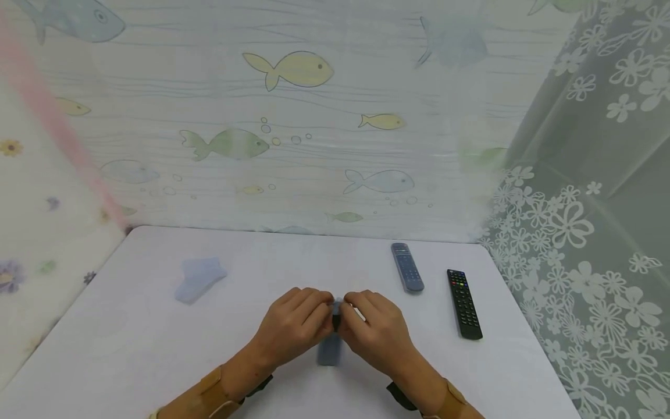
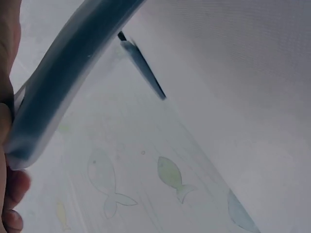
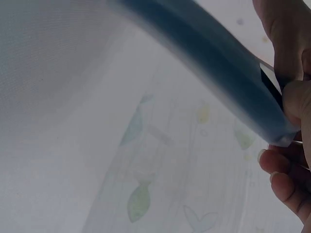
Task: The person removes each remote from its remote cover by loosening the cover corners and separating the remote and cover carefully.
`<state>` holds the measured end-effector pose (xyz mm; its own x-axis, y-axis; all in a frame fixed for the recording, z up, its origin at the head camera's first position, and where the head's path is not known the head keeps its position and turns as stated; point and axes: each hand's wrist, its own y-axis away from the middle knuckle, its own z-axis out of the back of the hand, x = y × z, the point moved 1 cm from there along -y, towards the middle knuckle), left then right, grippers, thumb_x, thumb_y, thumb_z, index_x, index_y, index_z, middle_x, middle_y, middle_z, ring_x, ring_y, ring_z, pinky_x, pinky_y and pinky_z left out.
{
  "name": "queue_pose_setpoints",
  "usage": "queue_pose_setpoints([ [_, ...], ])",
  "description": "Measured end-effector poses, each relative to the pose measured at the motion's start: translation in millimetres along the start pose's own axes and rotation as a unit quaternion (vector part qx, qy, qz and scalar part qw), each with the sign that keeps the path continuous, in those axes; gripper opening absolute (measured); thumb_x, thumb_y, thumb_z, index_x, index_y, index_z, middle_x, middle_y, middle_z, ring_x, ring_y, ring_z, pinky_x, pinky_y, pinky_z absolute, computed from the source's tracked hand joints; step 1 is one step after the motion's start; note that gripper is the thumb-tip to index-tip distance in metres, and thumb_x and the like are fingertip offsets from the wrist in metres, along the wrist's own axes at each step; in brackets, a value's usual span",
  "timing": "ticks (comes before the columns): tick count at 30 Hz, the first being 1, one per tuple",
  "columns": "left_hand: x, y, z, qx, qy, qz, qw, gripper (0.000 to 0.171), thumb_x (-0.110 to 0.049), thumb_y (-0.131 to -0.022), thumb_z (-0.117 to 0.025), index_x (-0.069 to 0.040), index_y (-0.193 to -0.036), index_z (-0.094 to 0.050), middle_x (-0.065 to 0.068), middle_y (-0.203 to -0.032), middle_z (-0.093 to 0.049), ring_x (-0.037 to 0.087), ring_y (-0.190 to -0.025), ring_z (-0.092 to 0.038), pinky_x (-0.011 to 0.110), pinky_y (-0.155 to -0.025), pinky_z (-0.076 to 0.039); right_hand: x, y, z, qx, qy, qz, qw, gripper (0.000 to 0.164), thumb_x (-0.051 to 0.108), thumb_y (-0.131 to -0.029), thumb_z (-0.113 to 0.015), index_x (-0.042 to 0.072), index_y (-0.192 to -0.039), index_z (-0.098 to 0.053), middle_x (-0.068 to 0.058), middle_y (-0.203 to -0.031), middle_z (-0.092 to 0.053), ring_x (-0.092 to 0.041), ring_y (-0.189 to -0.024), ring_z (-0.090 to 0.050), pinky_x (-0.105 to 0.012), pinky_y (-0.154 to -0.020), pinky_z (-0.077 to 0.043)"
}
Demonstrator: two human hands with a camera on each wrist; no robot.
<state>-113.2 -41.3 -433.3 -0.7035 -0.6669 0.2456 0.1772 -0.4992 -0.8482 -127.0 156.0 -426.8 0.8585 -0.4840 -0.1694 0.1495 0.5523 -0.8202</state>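
Between my two hands is a remote control in a translucent blue cover [image 1: 328, 350], tilted with its near end toward me. My left hand [image 1: 298, 320] and right hand [image 1: 374, 329] pinch the cover at its far end, fingertips close together. A dark part shows between the hands. In the left wrist view the covered remote [image 2: 68, 82] slants up from the left fingers [image 2: 17, 187]. The right wrist view shows the blue side [image 3: 209, 58] and a black strip in a gap of the cover, by the right thumb [image 3: 294, 99]. The fingers hide much of the far end.
Farther back on the right lies a second remote in a blue cover [image 1: 407, 267]. A bare black remote [image 1: 464, 304] lies right of it. An unfilled, flat translucent blue cover [image 1: 199, 279] lies on the left of the white table [image 1: 120, 349]. Patterned curtains border the table.
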Motion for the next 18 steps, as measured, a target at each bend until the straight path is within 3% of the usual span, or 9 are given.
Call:
queue_pose_setpoints([
  [7, 4.5, 1.9, -1.0, -0.032, -0.011, -0.056, 0.9978, 0.018, -0.007, -0.101, -0.058, -0.003, -0.086, -0.069, 0.007, -0.099, -0.074, 0.016, -0.078, -0.067, 0.021, -0.064, -0.052, 0.3, -3.3, 2.0, -0.023, -0.004, 0.007, 1.0, 0.019, 0.005, -0.096, -0.056, 0.001, -0.091, -0.073, -0.009, -0.096, -0.071, -0.02, -0.075, -0.068, -0.029, -0.066, -0.06],
  [11, 5.3, -0.5, 1.3, -0.04, -0.018, -0.074, 0.9963, 0.019, -0.008, -0.1, -0.058, -0.004, -0.084, -0.068, 0.006, -0.096, -0.073, 0.016, -0.076, -0.066, 0.02, -0.063, -0.052, 0.9, -4.7, 2.8, -0.028, -0.013, 0.009, 0.999, 0.017, 0.004, -0.092, -0.054, 0.004, -0.082, -0.068, -0.006, -0.088, -0.068, -0.017, -0.071, -0.064, -0.025, -0.062, -0.056],
  [18, 1.7, -4.5, 8.0, -0.036, 0.025, -0.048, 0.9979, 0.019, -0.009, -0.098, -0.059, -0.007, -0.08, -0.065, 0.004, -0.09, -0.075, 0.01, -0.062, -0.063, 0.015, -0.055, -0.05, 3.9, -8.2, 8.0, -0.034, -0.049, -0.009, 0.998, 0.017, 0.006, -0.089, -0.053, 0.01, -0.074, -0.059, -0.001, -0.079, -0.06, -0.01, -0.06, -0.054, -0.017, -0.054, -0.048],
])
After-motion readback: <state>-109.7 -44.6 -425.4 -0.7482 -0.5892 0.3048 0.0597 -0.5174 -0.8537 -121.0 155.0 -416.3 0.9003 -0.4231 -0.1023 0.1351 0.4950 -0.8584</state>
